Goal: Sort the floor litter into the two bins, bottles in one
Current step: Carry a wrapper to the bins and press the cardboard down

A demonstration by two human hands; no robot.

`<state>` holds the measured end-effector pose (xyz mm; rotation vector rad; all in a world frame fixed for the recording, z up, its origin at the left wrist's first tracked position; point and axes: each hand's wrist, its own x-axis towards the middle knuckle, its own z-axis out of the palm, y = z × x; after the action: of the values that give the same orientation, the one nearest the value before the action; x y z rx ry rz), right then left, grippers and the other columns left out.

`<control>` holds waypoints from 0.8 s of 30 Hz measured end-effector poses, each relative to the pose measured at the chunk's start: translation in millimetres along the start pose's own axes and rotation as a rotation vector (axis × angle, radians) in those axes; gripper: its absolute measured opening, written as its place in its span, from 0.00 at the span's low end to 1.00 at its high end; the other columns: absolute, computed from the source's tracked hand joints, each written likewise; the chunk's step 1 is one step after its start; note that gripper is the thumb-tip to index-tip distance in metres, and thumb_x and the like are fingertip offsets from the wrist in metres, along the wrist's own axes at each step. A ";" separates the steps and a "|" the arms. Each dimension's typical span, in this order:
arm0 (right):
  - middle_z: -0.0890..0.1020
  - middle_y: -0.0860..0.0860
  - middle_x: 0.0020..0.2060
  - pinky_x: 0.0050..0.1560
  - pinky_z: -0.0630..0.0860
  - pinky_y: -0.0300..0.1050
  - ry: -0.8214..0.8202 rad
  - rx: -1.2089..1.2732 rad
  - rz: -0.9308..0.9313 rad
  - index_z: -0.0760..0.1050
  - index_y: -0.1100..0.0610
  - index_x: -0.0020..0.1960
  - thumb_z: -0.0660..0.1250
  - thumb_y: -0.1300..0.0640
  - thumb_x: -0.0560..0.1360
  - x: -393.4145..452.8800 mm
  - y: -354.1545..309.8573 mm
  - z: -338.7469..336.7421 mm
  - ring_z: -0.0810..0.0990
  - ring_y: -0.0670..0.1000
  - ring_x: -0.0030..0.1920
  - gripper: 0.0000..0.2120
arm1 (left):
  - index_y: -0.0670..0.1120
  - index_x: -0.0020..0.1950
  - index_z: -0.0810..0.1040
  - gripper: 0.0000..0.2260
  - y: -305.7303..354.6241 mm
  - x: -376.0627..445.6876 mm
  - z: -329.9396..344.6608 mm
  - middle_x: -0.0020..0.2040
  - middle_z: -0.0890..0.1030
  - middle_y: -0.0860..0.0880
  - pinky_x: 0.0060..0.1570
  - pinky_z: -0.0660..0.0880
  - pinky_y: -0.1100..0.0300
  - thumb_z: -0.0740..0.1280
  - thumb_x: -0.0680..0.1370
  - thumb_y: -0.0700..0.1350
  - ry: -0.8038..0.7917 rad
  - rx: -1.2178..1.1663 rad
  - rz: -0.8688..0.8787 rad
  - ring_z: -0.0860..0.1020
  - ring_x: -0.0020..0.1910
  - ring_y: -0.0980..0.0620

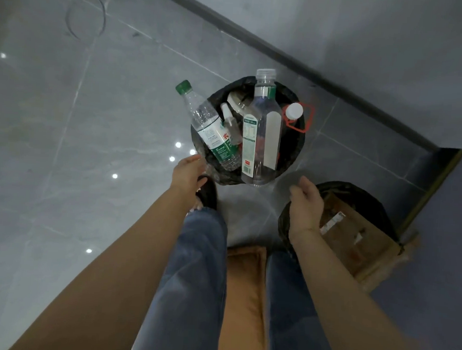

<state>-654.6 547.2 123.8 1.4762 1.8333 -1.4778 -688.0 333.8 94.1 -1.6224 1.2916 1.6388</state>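
Your knees and a tan cushion sit between you and the bins. The far bin brims with bottles; the near bin holds cardboard. Your left hand and right hand hang relaxed, holding nothing.

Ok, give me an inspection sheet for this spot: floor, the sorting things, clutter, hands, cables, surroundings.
Surface: grey tiled floor, glossy, light reflections.
Job's things: far bin, black liner, full of bottles; green-capped bottle and tall uncapped bottle stick out above the rim. Near bin holds cardboard.
Clutter: ring-shaped mark on a floor tile; no loose litter seen.
Hands: left hand open, by the far bin's rim; right hand open, over the near bin; neither has a grip on anything.
Cables: nothing seen.
Surroundings: dark skirting along wall.
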 end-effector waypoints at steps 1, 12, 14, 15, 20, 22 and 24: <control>0.72 0.49 0.65 0.67 0.67 0.40 0.008 0.012 0.020 0.67 0.56 0.71 0.61 0.62 0.79 15.2 -1.6 8.2 0.71 0.48 0.64 0.21 | 0.42 0.67 0.72 0.16 -0.9 5.8 -2.5 0.58 0.77 0.43 0.61 0.73 0.53 0.62 0.79 0.37 0.021 0.005 -0.002 0.74 0.57 0.48; 0.76 0.54 0.65 0.59 0.77 0.54 -0.028 0.050 0.078 0.65 0.54 0.73 0.61 0.66 0.78 92.2 -14.3 55.3 0.78 0.56 0.59 0.24 | 0.49 0.69 0.70 0.16 -24.0 48.1 5.9 0.65 0.75 0.45 0.53 0.76 0.48 0.57 0.82 0.44 -0.263 -0.194 -0.173 0.75 0.62 0.44; 0.77 0.54 0.63 0.59 0.77 0.53 -0.107 0.045 0.073 0.65 0.55 0.73 0.61 0.65 0.79 92.0 -18.8 68.5 0.79 0.55 0.58 0.24 | 0.50 0.69 0.70 0.16 -13.2 51.9 5.2 0.62 0.78 0.47 0.53 0.78 0.49 0.58 0.82 0.42 -0.258 -0.266 -0.130 0.77 0.59 0.46; 0.77 0.54 0.63 0.60 0.77 0.53 -0.144 0.021 0.060 0.65 0.55 0.73 0.61 0.64 0.79 91.3 -23.0 80.5 0.79 0.55 0.58 0.23 | 0.50 0.69 0.70 0.16 -4.3 55.9 1.7 0.59 0.79 0.47 0.52 0.78 0.49 0.58 0.81 0.41 -0.244 -0.285 -0.099 0.78 0.57 0.46; 0.77 0.54 0.64 0.62 0.75 0.53 -0.171 0.013 0.012 0.66 0.54 0.72 0.60 0.63 0.78 86.2 -52.1 149.7 0.78 0.55 0.59 0.23 | 0.46 0.64 0.75 0.13 54.3 76.8 -29.5 0.51 0.78 0.49 0.43 0.77 0.57 0.60 0.81 0.46 -0.222 -0.323 -0.056 0.78 0.47 0.50; 0.76 0.55 0.65 0.61 0.76 0.52 -0.178 0.079 0.007 0.65 0.55 0.73 0.59 0.64 0.79 81.7 -63.2 170.2 0.78 0.56 0.60 0.23 | 0.46 0.56 0.76 0.09 76.4 85.3 -40.6 0.51 0.78 0.48 0.49 0.77 0.55 0.61 0.81 0.48 -0.259 -0.308 -0.053 0.78 0.49 0.50; 0.75 0.55 0.65 0.61 0.75 0.51 -0.200 0.154 0.029 0.63 0.55 0.74 0.58 0.65 0.79 78.1 -73.3 183.9 0.78 0.55 0.60 0.23 | 0.47 0.55 0.76 0.09 97.0 91.2 -47.0 0.50 0.79 0.49 0.55 0.76 0.54 0.60 0.81 0.49 -0.315 -0.272 -0.018 0.77 0.52 0.50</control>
<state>-806.0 432.9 27.5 1.3591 1.6062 -1.7176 -764.4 227.2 41.7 -1.4389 0.9254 2.0318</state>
